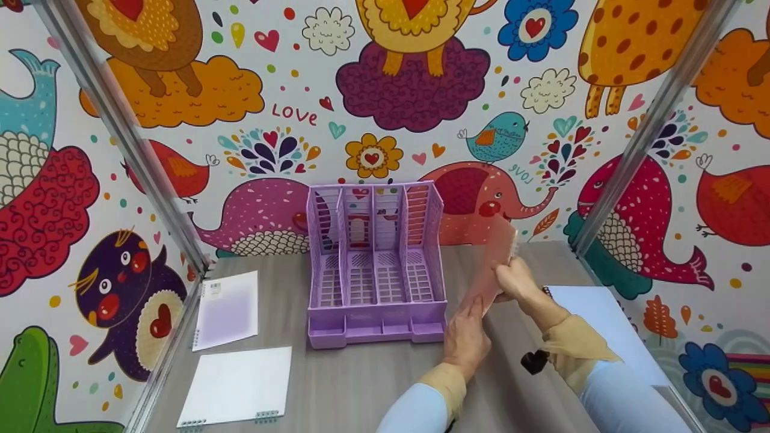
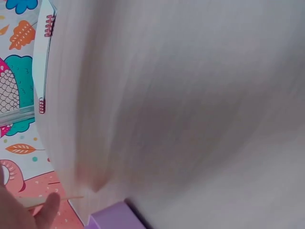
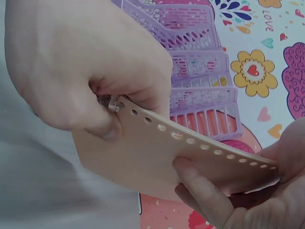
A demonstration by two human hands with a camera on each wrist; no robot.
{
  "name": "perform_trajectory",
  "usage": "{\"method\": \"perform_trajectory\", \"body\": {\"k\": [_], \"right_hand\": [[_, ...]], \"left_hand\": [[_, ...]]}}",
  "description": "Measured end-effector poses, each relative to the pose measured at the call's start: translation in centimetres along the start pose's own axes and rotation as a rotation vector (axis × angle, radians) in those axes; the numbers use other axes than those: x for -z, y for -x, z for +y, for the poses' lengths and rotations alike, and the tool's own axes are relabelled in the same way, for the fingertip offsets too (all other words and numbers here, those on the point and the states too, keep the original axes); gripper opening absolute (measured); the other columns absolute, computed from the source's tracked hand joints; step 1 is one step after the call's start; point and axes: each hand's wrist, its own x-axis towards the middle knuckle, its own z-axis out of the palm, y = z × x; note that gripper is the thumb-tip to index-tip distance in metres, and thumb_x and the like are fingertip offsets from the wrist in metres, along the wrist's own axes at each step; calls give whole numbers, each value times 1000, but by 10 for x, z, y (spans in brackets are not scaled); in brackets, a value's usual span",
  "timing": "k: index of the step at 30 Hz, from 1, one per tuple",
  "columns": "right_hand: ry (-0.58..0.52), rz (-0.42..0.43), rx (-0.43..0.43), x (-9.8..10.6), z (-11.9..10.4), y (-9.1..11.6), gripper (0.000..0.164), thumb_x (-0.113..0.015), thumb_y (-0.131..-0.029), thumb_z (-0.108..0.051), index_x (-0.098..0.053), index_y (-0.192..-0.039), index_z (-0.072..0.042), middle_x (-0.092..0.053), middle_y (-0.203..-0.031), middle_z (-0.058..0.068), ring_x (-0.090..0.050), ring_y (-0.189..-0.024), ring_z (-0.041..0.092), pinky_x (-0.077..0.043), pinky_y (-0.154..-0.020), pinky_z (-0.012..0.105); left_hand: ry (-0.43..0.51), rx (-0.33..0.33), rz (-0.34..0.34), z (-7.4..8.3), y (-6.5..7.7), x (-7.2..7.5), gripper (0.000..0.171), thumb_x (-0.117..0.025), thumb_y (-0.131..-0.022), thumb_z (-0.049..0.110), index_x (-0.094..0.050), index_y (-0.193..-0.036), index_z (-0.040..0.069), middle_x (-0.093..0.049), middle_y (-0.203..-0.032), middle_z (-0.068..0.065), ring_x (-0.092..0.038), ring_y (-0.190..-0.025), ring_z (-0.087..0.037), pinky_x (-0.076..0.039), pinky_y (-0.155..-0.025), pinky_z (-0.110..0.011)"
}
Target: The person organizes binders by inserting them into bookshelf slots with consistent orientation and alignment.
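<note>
A pink notebook (image 1: pixel 493 258) stands tilted on edge above the table, right of the purple file rack (image 1: pixel 376 310). In the right wrist view the notebook (image 3: pixel 143 152) looks tan, with a row of punched holes and a clear ring at one end. My left hand (image 1: pixel 468 340) pinches the near end; in the right wrist view this hand (image 3: pixel 95 71) has its thumb on the cover beside the ring. My right hand (image 1: pixel 518 279) grips the holed side farther up, fingers (image 3: pixel 202 186) against the cover. The left wrist view shows only part of my left hand (image 2: pixel 28 210).
Two notebooks lie at the left, one pale purple (image 1: pixel 228 310) and one white with a spiral edge (image 1: pixel 237 385). A larger light-blue pad (image 1: pixel 601 331) lies beyond my right forearm. Metal posts (image 1: pixel 637 138) and patterned walls bound the grey table (image 1: pixel 343 385).
</note>
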Motion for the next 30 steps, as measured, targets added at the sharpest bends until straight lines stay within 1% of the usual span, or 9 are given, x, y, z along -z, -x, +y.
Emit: {"method": "perform_trajectory", "body": {"k": [3, 5, 8, 11, 15, 18, 25, 27, 30], "right_hand": [[14, 3, 17, -1, -2, 3, 55, -46, -115, -21, -48, -153, 19, -63, -145, 46, -74, -127, 55, -72, -74, 50], [24, 8, 30, -1, -5, 6, 56, -46, -116, -21, -46, -155, 19, -62, -147, 46, -73, -129, 55, -72, -76, 50], [38, 21, 44, -4, -9, 10, 56, -47, -116, -21, -47, -155, 20, -62, -146, 47, -73, -128, 56, -72, -75, 49], [45, 36, 57, -6, -13, 13, 56, -49, -116, -21, -47, -155, 20, -62, -145, 47, -73, -127, 57, -72, -76, 48], [44, 56, 72, -9, -18, 16, 56, -49, -117, -21, -47, -154, 20, -63, -145, 47, -74, -127, 57, -72, -80, 48], [69, 71, 95, -12, -22, 16, 54, -49, -116, -20, -50, -153, 19, -65, -144, 45, -74, -127, 55, -72, -85, 50], [99, 54, 154, -21, -30, 16, 55, -48, -118, -19, -46, -159, 16, -60, -153, 43, -68, -138, 57, -65, -104, 63], [130, 85, 188, -23, -32, 16, 52, -49, -117, -18, -51, -155, 17, -64, -149, 42, -70, -136, 55, -63, -106, 64], [189, 162, 244, -26, -35, 15, 45, -52, -114, -16, -62, -141, 19, -71, -137, 43, -74, -127, 53, -61, -107, 65]], "left_hand": [[41, 11, 8, 2, 1, 1, 72, -88, -77, 4, -71, -147, 12, -81, -136, -6, -81, -118, -26, -64, -104, -34], [85, 19, 7, 2, 1, 2, 75, -87, -77, 2, -70, -149, 11, -79, -141, -6, -80, -121, -27, -64, -107, -35], [164, 27, 16, 2, 2, 5, 74, -84, -79, -3, -69, -150, 9, -77, -145, -7, -78, -127, -29, -63, -110, -37], [217, 37, 14, 1, 2, 8, 71, -80, -83, -4, -67, -152, 8, -75, -147, -8, -76, -131, -29, -62, -113, -40], [241, 58, -5, -1, 0, 13, 71, -81, -86, 0, -64, -154, 10, -74, -147, -9, -74, -133, -31, -61, -115, -43], [254, 83, -16, -5, -2, 17, 71, -84, -86, 4, -64, -154, 12, -73, -147, -8, -74, -133, -31, -61, -115, -44], [302, 96, -14, -13, -6, 25, 70, -84, -90, 10, -62, -156, 12, -70, -152, -10, -72, -137, -31, -60, -118, -47], [314, 97, -11, -16, -7, 28, 71, -84, -90, 12, -61, -156, 13, -70, -152, -11, -72, -138, -32, -59, -119, -48], [319, 77, 22, -20, -9, 31, 70, -85, -88, 13, -63, -155, 12, -71, -150, -12, -73, -136, -32, -60, -118, -47]]}}
